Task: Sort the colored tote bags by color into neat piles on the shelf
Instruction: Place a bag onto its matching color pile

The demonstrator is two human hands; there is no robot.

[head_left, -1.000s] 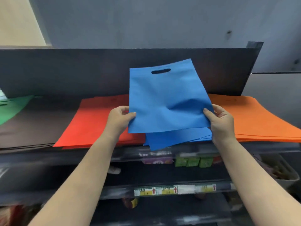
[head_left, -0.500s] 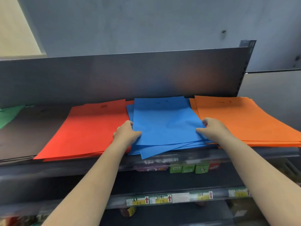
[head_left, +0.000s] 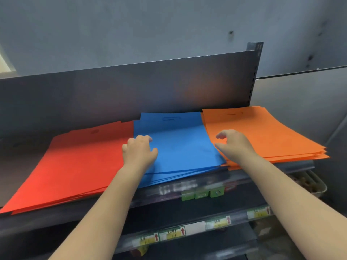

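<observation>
With the left hand (head_left: 139,151) resting loosely curled on the blue tote pile (head_left: 178,147) at the shelf (head_left: 293,165) front edge, and the right hand (head_left: 232,145) relaxed above the orange pile (head_left: 262,132), a careless nudge could fan the blue bags over the edge.

You have 3 piles of plain, unpatterned bags: the red pile (head_left: 75,166), the blue pile (head_left: 180,147) and the orange pile (head_left: 262,134). Your shelf (head_left: 169,196) is dark grey, with green tags (head_left: 201,194) and yellow price labels (head_left: 172,234) marked by red arrows.
</observation>
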